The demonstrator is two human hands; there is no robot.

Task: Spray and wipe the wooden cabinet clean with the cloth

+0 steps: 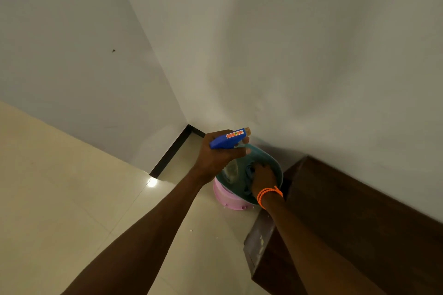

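Observation:
My left hand grips a spray bottle with a blue trigger head, its clear body hanging over a teal basin. My right hand, with an orange bracelet on the wrist, reaches down into the basin and rests on a blue cloth lying inside; the fingers are hidden, so the grip is unclear. The dark wooden cabinet stands low at the right against the white wall, just right of the basin.
The teal basin sits on a pink stool or tub in the room's corner. Cream floor tiles spread to the left. A black skirting strip runs along the wall base. White walls meet behind.

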